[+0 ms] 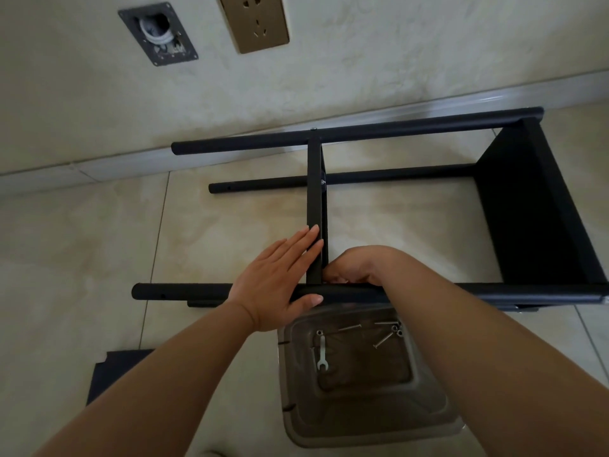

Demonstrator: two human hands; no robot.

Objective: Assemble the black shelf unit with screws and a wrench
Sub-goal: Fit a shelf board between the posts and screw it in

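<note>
The black shelf unit (pixel 389 131) lies on its side on the tiled floor, with round poles running left to right and a black end panel (pixel 527 206) at the right. A thin black shelf panel (pixel 314 192) stands edge-up across the poles. My left hand (pixel 280 278) lies flat with straight fingers against that panel, its thumb on the near pole (pixel 181 291). My right hand (pixel 356 265) curls behind the near pole at the panel's joint; what it holds is hidden. A small silver wrench (pixel 322 352) and several screws (pixel 384 338) lie in a clear tray (pixel 428 420).
The clear tray sits on the floor just below the near pole, between my forearms. A dark flat panel (pixel 115 371) lies on the floor at the lower left. The wall with its skirting, a socket (pixel 253 21) and an open wall box (pixel 158 34) runs behind the unit.
</note>
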